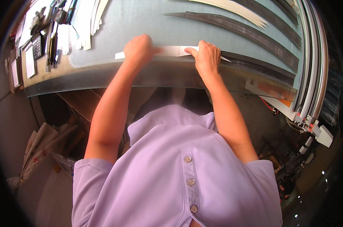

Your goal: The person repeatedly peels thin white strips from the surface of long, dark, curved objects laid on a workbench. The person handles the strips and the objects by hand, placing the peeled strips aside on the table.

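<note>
A long, narrow white strip (171,51), of paper or thin card, lies along the near edge of the table, with a thin line crossing it near the middle. Toward its left end, my left hand (139,50) is closed on it, thumb stretched along the surface. Farther right, my right hand (207,56) grips the same strip, its thumb on top and pointing inward and its fingers curled. The strip's pointed right tip shows just past that hand. The fingertips of both hands are partly hidden.
Long dark tapered strips (247,34) fan out at the right, with pale strips (235,9) beyond. A calculator (37,46), tools and paper strips (89,26) crowd the left side. The glassy tabletop (126,22) ends near my body; a metal rail (315,49) borders its right.
</note>
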Tool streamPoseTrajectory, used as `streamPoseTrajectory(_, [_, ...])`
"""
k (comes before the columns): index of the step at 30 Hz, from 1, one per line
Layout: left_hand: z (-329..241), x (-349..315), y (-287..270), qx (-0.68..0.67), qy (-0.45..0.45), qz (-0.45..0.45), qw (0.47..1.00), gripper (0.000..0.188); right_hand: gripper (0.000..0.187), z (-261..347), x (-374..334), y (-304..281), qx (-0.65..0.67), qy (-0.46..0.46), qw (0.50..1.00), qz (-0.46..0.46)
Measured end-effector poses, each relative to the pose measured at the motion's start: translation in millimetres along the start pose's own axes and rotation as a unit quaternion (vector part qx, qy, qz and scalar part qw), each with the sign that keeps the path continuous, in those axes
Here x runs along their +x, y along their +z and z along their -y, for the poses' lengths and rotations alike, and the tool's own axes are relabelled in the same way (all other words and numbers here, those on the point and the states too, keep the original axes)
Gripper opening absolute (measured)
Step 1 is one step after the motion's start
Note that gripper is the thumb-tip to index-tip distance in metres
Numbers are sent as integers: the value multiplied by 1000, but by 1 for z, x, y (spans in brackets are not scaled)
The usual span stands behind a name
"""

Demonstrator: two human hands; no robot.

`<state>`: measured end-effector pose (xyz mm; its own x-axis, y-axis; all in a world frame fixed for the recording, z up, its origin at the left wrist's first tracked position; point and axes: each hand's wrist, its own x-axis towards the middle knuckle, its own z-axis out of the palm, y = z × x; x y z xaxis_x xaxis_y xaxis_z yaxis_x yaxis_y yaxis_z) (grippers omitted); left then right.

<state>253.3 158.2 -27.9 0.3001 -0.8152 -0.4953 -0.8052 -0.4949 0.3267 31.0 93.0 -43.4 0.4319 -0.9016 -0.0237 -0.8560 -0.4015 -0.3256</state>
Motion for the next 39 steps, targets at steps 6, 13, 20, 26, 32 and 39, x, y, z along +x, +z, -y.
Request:
streamPoseTrajectory(6, [-4,2,-3,6,-23,19,1000,49,46,4,-1,1,-30,37,999,19])
streamPoseTrajectory(13, [-6,1,-6,8,-26,31,999,48,46,1,-4,5,-20,20,1000,-6])
streamPoseTrajectory(20, [-6,2,-6,5,-38,34,999,45,46,0,-6,7,-12,11,1000,-17])
streamPoseTrajectory(26, [-5,1,-5,10,-31,26,999,45,47,2,-5,6,-18,18,1000,-8])
streamPoseTrajectory(32, [-4,1,-4,13,-20,22,999,46,52,-2,-8,10,7,-24,998,-49])
streamPoseTrajectory(39, [-3,1,-1,22,-12,6,1000,47,51,0,-7,8,0,-15,999,-35])
